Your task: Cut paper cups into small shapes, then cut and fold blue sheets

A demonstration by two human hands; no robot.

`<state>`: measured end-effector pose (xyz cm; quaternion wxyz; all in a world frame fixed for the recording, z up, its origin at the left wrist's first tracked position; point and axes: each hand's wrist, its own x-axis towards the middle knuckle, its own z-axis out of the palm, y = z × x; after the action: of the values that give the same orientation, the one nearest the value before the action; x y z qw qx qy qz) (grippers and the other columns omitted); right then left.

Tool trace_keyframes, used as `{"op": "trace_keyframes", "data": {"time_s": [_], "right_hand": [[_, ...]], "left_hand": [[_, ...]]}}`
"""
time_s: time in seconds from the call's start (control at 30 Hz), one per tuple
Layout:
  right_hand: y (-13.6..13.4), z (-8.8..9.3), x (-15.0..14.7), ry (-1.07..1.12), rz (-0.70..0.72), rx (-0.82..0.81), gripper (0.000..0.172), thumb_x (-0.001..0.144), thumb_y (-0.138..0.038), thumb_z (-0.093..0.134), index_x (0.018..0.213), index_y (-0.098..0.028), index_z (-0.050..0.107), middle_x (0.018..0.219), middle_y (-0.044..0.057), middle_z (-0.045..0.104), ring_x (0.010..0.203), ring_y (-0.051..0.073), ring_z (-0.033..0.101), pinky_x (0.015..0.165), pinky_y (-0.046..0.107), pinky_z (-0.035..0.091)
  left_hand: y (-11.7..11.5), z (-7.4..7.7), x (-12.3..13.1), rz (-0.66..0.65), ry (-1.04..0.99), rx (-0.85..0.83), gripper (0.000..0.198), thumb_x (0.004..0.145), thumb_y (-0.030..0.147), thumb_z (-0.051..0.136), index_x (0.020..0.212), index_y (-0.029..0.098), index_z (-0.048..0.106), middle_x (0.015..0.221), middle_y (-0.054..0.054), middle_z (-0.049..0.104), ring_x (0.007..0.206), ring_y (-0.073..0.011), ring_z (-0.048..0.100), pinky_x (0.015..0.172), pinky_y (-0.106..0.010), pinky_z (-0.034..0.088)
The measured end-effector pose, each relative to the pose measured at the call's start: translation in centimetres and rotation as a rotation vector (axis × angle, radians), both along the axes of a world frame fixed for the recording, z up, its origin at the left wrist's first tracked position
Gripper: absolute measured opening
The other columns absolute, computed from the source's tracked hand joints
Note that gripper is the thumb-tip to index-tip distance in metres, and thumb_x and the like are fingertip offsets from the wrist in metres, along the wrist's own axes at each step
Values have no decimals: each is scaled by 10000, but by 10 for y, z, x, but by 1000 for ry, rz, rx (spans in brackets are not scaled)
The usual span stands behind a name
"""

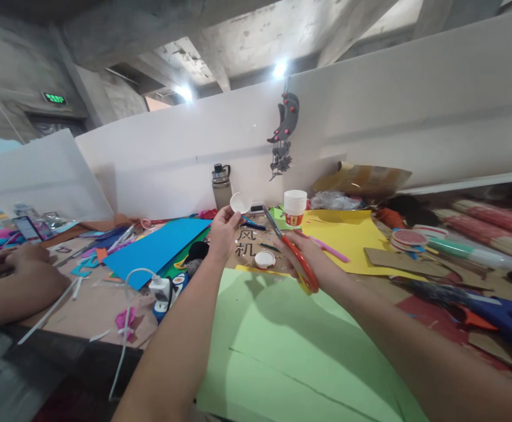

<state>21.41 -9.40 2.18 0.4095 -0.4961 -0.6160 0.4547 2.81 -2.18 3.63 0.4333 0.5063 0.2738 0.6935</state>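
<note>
My left hand (223, 234) pinches a small white round piece (241, 203) between thumb and fingers and holds it up above the table. It looks like part of a paper cup. In my right hand (307, 255) is a pair of scissors (273, 223) with red-orange handles, its blades pointing up and left, a little apart from the white piece. Below and between my hands, a shallow white cut cup piece (265, 259) rests on the table. Behind the scissors stands a stack of white paper cups (295, 203) with a red band.
Green paper (277, 351) covers the near edge. Blue card (156, 249) lies left and yellow paper (339, 225) right. A bottle (221, 187) stands by the white partition (159, 158). A white cable (126, 328) hangs over the edge. Another person's arm (22, 287) rests at left.
</note>
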Motion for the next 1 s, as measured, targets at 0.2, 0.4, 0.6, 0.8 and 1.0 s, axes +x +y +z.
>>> {"op": "trace_keyframes", "data": {"time_s": [0.2,0.4,0.6,0.8,1.0], "right_hand": [[-3,6,-1,103,-17,36,417,709,-590,672,816,-227,495,459,-83,450,368,107,446,360,222,368],[0,9,-1,226,-194,265,546,660,-581,723,1019,-237,496,592,-66,546,512,146,563,503,268,475],[18,3,7,435,-290,404,686,607,-520,792,1114,-248,420,820,-10,659,762,184,667,764,344,538],[19,0,10,398,-377,445,609,622,-478,782,1056,-233,433,755,-34,623,717,169,656,729,341,543],[17,0,11,340,-414,438,554,631,-433,756,1030,-227,432,729,-35,608,667,163,630,687,321,531]], "left_hand": [[-3,-3,6,-1,76,29,324,656,271,779,936,177,646,883,-19,678,819,-136,612,766,-273,476],[-9,-11,19,-43,200,60,355,649,301,793,937,170,632,887,-33,689,818,-151,624,797,-303,479],[-25,-10,41,-165,234,47,342,648,308,802,885,174,595,860,-21,672,807,-140,612,799,-292,465],[-33,-13,53,-200,294,38,341,654,287,798,859,173,552,818,-10,648,777,-135,605,775,-281,462],[-50,-7,63,-69,463,51,258,747,333,715,934,176,630,920,-57,675,850,-182,612,775,-288,457]]}}
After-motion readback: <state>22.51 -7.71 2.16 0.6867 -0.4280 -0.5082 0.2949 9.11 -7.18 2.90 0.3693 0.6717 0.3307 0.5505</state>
